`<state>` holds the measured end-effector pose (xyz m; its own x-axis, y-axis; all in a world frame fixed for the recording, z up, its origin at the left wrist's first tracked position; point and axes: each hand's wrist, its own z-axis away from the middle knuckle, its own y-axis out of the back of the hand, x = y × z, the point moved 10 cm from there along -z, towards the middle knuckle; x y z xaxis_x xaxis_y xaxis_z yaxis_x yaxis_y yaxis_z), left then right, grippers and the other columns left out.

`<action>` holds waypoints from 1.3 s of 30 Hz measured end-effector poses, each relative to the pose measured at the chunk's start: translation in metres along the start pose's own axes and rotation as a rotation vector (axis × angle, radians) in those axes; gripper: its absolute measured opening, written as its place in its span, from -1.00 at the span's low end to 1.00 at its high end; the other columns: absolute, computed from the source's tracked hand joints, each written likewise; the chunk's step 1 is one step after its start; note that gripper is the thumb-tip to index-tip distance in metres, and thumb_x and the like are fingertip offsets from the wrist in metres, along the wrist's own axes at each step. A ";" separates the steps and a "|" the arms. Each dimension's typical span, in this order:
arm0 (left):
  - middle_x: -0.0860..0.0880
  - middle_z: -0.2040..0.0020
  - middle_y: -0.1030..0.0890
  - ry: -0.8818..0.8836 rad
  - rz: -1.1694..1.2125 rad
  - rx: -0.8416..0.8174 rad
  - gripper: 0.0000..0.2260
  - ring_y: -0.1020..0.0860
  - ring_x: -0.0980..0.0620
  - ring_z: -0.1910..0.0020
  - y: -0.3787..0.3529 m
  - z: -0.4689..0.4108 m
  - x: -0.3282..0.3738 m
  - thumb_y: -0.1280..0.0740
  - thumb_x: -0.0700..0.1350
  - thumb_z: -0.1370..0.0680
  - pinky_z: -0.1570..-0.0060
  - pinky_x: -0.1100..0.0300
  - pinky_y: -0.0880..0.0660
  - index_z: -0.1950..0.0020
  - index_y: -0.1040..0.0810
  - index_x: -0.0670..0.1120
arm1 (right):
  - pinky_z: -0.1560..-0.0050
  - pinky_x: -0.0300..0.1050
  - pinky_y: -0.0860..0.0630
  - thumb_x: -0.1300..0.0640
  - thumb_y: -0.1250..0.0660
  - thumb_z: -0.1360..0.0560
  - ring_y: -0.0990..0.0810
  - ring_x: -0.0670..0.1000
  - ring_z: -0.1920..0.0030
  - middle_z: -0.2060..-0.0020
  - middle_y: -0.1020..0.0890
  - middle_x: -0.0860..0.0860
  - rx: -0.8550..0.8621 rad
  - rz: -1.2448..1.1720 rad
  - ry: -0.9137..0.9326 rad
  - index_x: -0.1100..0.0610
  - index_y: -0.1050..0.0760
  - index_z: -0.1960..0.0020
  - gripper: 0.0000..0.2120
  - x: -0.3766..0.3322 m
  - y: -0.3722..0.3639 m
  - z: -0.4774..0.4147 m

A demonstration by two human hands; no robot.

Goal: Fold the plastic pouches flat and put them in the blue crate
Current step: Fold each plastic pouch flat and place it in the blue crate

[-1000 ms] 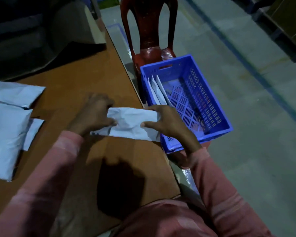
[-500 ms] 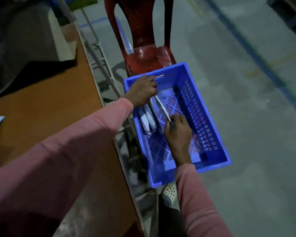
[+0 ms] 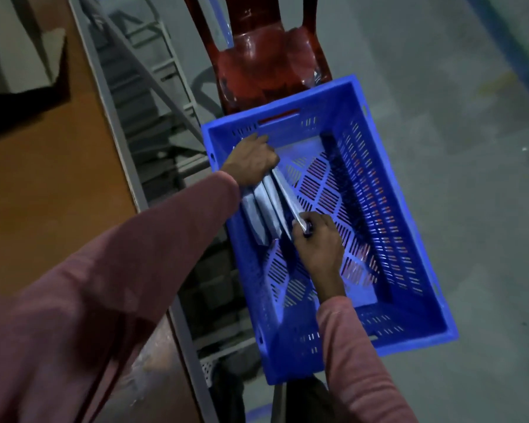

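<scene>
The blue crate [image 3: 409, 209] stands on the floor beside the table. Several folded white pouches [image 3: 264, 209] stand on edge against the crate's left wall. My left hand [image 3: 251, 160] reaches over that wall and grips the far ends of the pouches, fingers curled. My right hand [image 3: 318, 239] is inside the crate and pinches the near end of the rightmost pouch [image 3: 287, 193], which leans against the others.
The brown table [image 3: 52, 184] with its metal edge lies at the left. A red plastic chair [image 3: 266, 62] stands just behind the crate. A dark sheet and a cardboard piece [image 3: 25, 71] sit at the table's far end. Grey concrete floor [image 3: 471, 102] spreads to the right.
A second ago both hands held a folded pouch over the table edge. They carried it into the crate and now hold it upright beside the other pouches.
</scene>
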<state>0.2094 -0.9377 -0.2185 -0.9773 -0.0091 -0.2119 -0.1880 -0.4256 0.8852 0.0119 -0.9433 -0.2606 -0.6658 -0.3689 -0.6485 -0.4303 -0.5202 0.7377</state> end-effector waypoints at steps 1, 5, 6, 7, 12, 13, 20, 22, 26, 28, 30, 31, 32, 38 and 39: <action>-0.05 0.19 -0.68 0.021 0.016 0.007 -0.95 -0.56 -0.18 0.00 0.000 0.001 -0.001 -0.41 -0.13 -0.42 0.04 0.00 -0.37 0.16 -0.66 -0.07 | 0.14 -0.03 -0.52 -0.14 -0.37 -0.55 -0.61 0.12 -0.04 -0.07 -0.59 0.01 -0.002 -0.007 -0.002 -0.02 -0.60 -0.14 -0.74 0.000 0.000 0.001; -0.11 -0.05 -0.69 0.008 0.075 0.098 -0.69 -0.52 -0.24 -0.22 -0.002 -0.006 0.011 -0.26 -0.06 -0.45 -0.25 -0.11 -0.28 -0.10 -0.67 -0.08 | -0.09 -0.03 -0.53 -0.33 -0.28 -0.56 -0.54 0.06 -0.22 -0.19 -0.60 0.01 -0.036 -0.133 -0.031 0.03 -0.57 -0.26 -0.50 -0.006 -0.006 0.001; -0.13 -0.17 -0.67 -0.016 0.099 0.107 -0.65 -0.49 -0.26 -0.31 -0.003 -0.008 0.018 -0.22 -0.04 -0.52 -0.33 -0.13 -0.28 -0.23 -0.65 -0.07 | -0.20 -0.02 -0.51 -0.32 -0.26 -0.57 -0.52 0.07 -0.27 -0.27 -0.58 0.03 -0.062 -0.194 -0.072 0.06 -0.52 -0.35 -0.45 -0.004 -0.011 0.001; -0.13 -0.30 -0.62 -0.027 0.110 0.082 -0.63 -0.43 -0.26 -0.41 -0.008 -0.010 0.024 -0.17 -0.01 -0.61 -0.41 -0.14 -0.24 -0.34 -0.59 -0.05 | -0.31 -0.01 -0.45 -0.31 -0.25 -0.59 -0.49 0.07 -0.34 -0.36 -0.54 0.05 -0.103 -0.251 -0.118 0.08 -0.45 -0.43 -0.41 -0.001 -0.018 0.000; -0.16 -0.29 -0.63 -0.087 -0.014 -0.032 -0.46 -0.50 -0.29 -0.35 -0.027 -0.002 0.039 0.06 0.16 -0.68 -0.50 -0.28 -0.20 -0.33 -0.63 0.00 | -0.48 -0.04 -0.31 -0.24 -0.21 -0.64 -0.39 0.01 -0.46 -0.48 -0.43 0.03 -0.248 -0.398 -0.136 0.09 -0.37 -0.52 -0.42 -0.008 -0.045 0.000; -0.16 -0.23 -0.66 -0.088 -0.030 -0.016 -0.42 -0.53 -0.29 -0.30 -0.027 0.000 0.037 0.09 0.17 -0.66 -0.48 -0.30 -0.22 -0.28 -0.67 0.00 | -0.47 -0.10 -0.31 -0.23 -0.21 -0.64 -0.40 0.00 -0.46 -0.47 -0.44 0.03 -0.260 -0.396 -0.122 0.09 -0.38 -0.52 -0.43 -0.011 -0.047 0.000; -0.14 -0.40 -0.54 -0.061 -0.063 -0.097 -0.41 -0.38 -0.24 -0.47 -0.037 0.001 0.030 0.16 0.18 -0.68 -0.55 -0.33 0.01 -0.39 -0.58 0.05 | -0.38 -0.24 -0.23 -0.25 -0.19 -0.63 -0.38 0.01 -0.45 -0.46 -0.44 0.05 -0.232 -0.329 -0.092 0.11 -0.37 -0.52 -0.40 -0.019 -0.053 -0.001; -0.13 -0.42 -0.52 -0.041 -0.035 -0.139 -0.50 -0.34 -0.23 -0.50 -0.039 0.000 0.031 0.07 0.17 -0.71 -0.55 -0.34 0.06 -0.43 -0.54 0.06 | -0.39 -0.22 -0.23 -0.24 -0.19 -0.63 -0.38 0.03 -0.46 -0.47 -0.44 0.06 -0.232 -0.326 -0.095 0.13 -0.36 -0.53 -0.39 -0.017 -0.055 -0.002; -0.13 -0.48 -0.47 0.024 -0.022 -0.204 -0.51 -0.27 -0.22 -0.56 -0.038 0.001 0.027 0.07 0.18 -0.72 -0.55 -0.36 0.12 -0.50 -0.46 0.09 | -0.46 -0.15 -0.23 -0.25 -0.22 -0.62 -0.33 0.01 -0.50 -0.52 -0.37 0.04 -0.257 -0.362 -0.119 0.11 -0.27 -0.57 -0.34 -0.015 -0.060 -0.006; -0.14 -0.51 -0.44 0.039 -0.004 -0.215 -0.52 -0.26 -0.22 -0.57 -0.039 0.002 0.028 0.07 0.19 -0.72 -0.55 -0.37 0.13 -0.52 -0.44 0.09 | -0.50 -0.10 -0.22 -0.25 -0.21 -0.62 -0.30 0.00 -0.52 -0.54 -0.34 0.02 -0.273 -0.365 -0.124 0.10 -0.24 -0.59 -0.33 -0.013 -0.062 -0.007; -0.15 -0.51 -0.43 0.033 -0.030 -0.200 -0.53 -0.27 -0.24 -0.56 -0.037 0.003 0.031 0.05 0.18 -0.73 -0.54 -0.39 0.11 -0.52 -0.43 0.10 | -0.53 -0.02 -0.24 -0.29 -0.19 -0.62 -0.31 0.00 -0.52 -0.54 -0.35 0.00 -0.285 -0.359 -0.132 0.07 -0.25 -0.59 -0.33 -0.009 -0.066 -0.006; -0.16 -0.51 -0.43 0.034 -0.031 -0.195 -0.53 -0.27 -0.24 -0.56 -0.035 0.003 0.031 0.06 0.18 -0.73 -0.54 -0.39 0.11 -0.52 -0.43 0.09 | -0.53 0.05 -0.26 -0.34 -0.16 -0.60 -0.33 0.00 -0.51 -0.53 -0.37 -0.01 -0.292 -0.354 -0.132 0.05 -0.27 -0.58 -0.32 -0.007 -0.068 -0.006; -0.17 -0.51 -0.43 0.035 -0.023 -0.195 -0.51 -0.26 -0.24 -0.56 -0.034 0.004 0.030 0.07 0.19 -0.73 -0.54 -0.38 0.12 -0.53 -0.43 0.08 | -0.51 0.10 -0.29 -0.39 -0.13 -0.58 -0.35 0.00 -0.50 -0.51 -0.39 -0.02 -0.296 -0.350 -0.135 0.03 -0.29 -0.56 -0.29 -0.006 -0.069 -0.005; -0.12 -0.47 -0.45 0.061 0.005 -0.108 -0.52 -0.30 -0.19 -0.53 -0.012 0.016 0.026 0.05 0.21 -0.72 -0.54 -0.36 0.02 -0.45 -0.50 0.07 | -0.49 0.10 -0.32 -0.33 -0.12 -0.61 -0.40 0.06 -0.46 -0.46 -0.45 0.07 -0.228 -0.312 -0.103 0.13 -0.36 -0.52 -0.32 -0.021 -0.046 -0.006; -0.11 -0.43 -0.48 0.075 0.016 -0.054 -0.53 -0.34 -0.19 -0.49 -0.001 0.023 0.025 0.03 0.21 -0.72 -0.53 -0.34 -0.03 -0.42 -0.52 0.06 | -0.48 0.08 -0.31 -0.29 -0.14 -0.63 -0.41 0.08 -0.44 -0.44 -0.47 0.09 -0.213 -0.295 -0.087 0.15 -0.37 -0.50 -0.36 -0.025 -0.038 -0.006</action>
<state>0.1829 -0.9164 -0.2152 -0.9696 -0.0834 -0.2299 -0.1645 -0.4733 0.8654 0.0487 -0.9189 -0.2738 -0.5853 -0.1172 -0.8023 -0.4808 -0.7466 0.4598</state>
